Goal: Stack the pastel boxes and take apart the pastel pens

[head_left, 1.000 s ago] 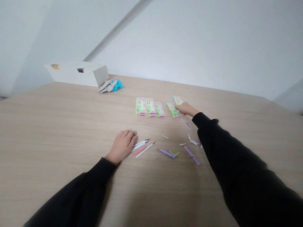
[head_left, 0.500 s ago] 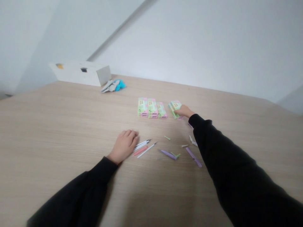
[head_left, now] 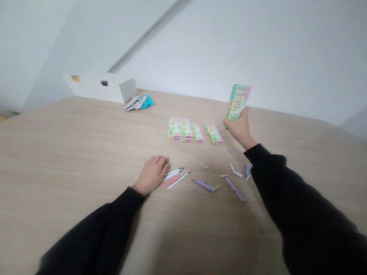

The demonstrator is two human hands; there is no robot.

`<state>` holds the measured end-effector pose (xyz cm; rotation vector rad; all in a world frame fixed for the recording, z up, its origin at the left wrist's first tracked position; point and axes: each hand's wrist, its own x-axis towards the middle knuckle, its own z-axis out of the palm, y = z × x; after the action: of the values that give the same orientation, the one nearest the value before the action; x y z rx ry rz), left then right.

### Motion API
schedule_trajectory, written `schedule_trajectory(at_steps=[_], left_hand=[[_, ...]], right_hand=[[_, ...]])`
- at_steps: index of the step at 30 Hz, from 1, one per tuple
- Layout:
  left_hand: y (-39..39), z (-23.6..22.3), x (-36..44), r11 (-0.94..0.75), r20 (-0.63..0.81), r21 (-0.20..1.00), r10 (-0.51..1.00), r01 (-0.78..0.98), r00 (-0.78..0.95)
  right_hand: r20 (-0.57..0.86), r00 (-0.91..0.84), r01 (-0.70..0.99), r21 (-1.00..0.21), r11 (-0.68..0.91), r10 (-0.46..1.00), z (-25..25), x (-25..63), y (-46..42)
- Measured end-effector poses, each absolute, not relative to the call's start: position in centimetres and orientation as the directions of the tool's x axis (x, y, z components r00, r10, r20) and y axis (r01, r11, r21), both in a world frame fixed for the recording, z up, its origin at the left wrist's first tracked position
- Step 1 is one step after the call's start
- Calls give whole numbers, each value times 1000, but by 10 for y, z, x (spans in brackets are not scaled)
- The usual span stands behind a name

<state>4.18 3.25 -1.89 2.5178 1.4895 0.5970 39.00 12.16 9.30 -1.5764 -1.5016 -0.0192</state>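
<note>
My right hand (head_left: 242, 130) grips a small pastel green and pink box (head_left: 238, 100), tilted up in the air above the table. Below it, a matching box (head_left: 214, 134) lies alone. To its left stand similar boxes (head_left: 185, 130) side by side, some stacked two high, each marked with a 5. My left hand (head_left: 153, 173) rests on the table with its fingers loosely bent. Right beside it lie several thin white refills (head_left: 173, 173) with dark tips and a pink pen barrel (head_left: 171, 181); whether the fingers touch them is hard to see.
A purple pen part (head_left: 205, 186), a purple barrel (head_left: 235, 190), green clips (head_left: 213, 186) and pale bits (head_left: 237, 173) lie scattered before my right sleeve. At the back left are a white carton (head_left: 97, 89) and a crumpled grey and blue cloth (head_left: 140, 102). A wall stands behind.
My right hand has lifted the upper box off the separate stack, raising it up and to the right. One box stays there. My left hand has hardly moved.
</note>
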Motion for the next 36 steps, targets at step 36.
schedule_trajectory(at_steps=[36], left_hand=[[34,-21,42,-515,287,305,852,801,439]], right_hand=[[20,72,980,-188,-67,997,9,305,163]])
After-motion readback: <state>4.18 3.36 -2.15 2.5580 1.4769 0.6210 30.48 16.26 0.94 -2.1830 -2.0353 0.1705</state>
